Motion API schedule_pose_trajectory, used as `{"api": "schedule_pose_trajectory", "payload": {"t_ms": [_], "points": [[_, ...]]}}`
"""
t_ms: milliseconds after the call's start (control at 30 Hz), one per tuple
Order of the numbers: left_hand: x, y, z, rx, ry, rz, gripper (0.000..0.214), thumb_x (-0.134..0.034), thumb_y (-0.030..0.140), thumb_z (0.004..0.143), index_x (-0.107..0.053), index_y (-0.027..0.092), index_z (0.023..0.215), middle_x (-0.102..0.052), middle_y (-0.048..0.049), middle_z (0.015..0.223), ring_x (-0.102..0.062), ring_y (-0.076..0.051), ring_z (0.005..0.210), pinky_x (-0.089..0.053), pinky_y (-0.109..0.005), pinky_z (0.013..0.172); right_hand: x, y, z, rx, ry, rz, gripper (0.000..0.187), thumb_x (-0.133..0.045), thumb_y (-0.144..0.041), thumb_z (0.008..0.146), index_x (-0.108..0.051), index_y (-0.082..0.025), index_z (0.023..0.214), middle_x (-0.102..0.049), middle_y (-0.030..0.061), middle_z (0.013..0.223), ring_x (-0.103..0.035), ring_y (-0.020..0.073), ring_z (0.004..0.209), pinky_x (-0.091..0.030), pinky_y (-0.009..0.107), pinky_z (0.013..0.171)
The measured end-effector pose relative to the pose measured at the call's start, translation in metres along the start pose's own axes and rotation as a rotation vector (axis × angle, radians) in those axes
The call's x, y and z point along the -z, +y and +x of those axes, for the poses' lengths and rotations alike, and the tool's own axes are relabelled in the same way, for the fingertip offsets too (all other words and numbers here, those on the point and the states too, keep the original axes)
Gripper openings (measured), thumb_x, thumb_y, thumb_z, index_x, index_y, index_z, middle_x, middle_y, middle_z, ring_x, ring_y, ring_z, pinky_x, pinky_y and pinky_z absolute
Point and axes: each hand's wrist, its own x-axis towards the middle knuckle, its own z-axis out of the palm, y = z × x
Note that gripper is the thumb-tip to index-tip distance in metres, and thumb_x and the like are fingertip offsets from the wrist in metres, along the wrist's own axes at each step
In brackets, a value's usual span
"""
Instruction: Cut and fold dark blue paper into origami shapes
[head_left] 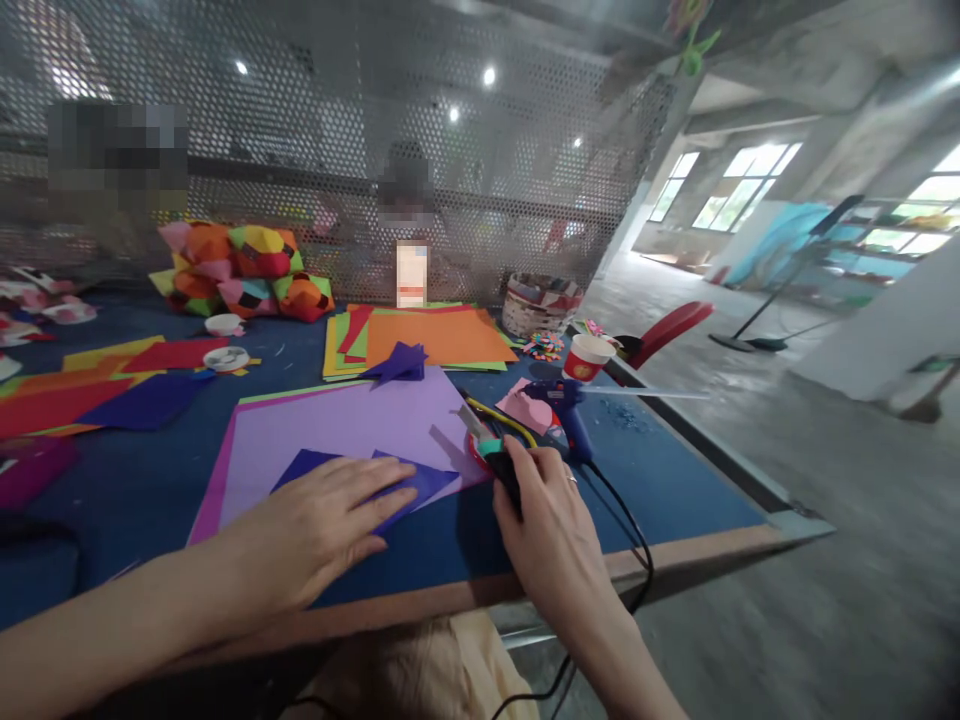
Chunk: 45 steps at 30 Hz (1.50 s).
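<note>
My left hand (337, 515) lies flat with its fingers stretched over a dark blue folded paper (431, 482). Beneath that paper is a stack of large sheets with a lilac sheet (322, 420) on top. My right hand (551, 510) is wrapped round a utility knife (495, 455) with a black and teal handle, its grey blade pointing up and away from me. Just beyond the knife is a yellow-handled tool (506, 415), partly covered. A blue glue gun (574, 415) rests to the right, beside a pink paper scrap (526, 407).
Coloured sheets (435, 335) and a dark blue folded star shape (403, 362) lie farther back. A paper cup (587, 357) and a woven basket (544, 305) stand at the right. Paper balls (244, 270) sit before the perforated metal screen (315, 130). A black cord (626, 515) crosses the table edge.
</note>
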Motion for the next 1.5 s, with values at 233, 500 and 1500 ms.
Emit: {"api": "schedule_pose_trajectory", "payload": {"t_ms": [233,500,1500], "points": [[-0.009,-0.017,-0.016,0.088,-0.251,-0.164,0.055,-0.037,0.043,0.115,-0.029,0.040,0.169,-0.041,-0.0009,0.171,-0.038,-0.025,0.160,-0.030,-0.047,0.132,0.037,-0.019,0.013,-0.234,-0.092,0.670,0.035,-0.045,-0.038,0.105,-0.067,-0.020,0.125,-0.073,0.0060,0.091,-0.068,0.0195,0.074,-0.055,0.030,0.064],[-0.005,-0.013,-0.014,0.070,-0.173,-0.326,0.048,-0.044,0.039,0.112,-0.049,0.037,0.161,-0.059,0.0002,0.159,-0.057,-0.024,0.147,-0.038,-0.043,0.127,0.019,-0.073,0.025,-0.531,-0.193,1.446,0.032,-0.063,-0.054,0.098,-0.058,-0.025,0.109,-0.053,-0.0084,0.068,-0.051,0.0091,0.051,-0.043,0.022,0.049],[-0.007,-0.008,-0.017,-0.045,-0.045,-0.195,0.049,-0.052,0.021,0.105,-0.059,0.026,0.153,-0.061,-0.0020,0.156,-0.063,-0.023,0.141,-0.044,-0.036,0.119,0.001,0.009,0.082,-0.224,-0.458,-0.025,0.041,-0.060,-0.013,0.090,-0.062,-0.011,0.131,-0.074,0.0157,0.108,-0.071,0.0320,0.105,-0.051,0.039,0.087]]}}
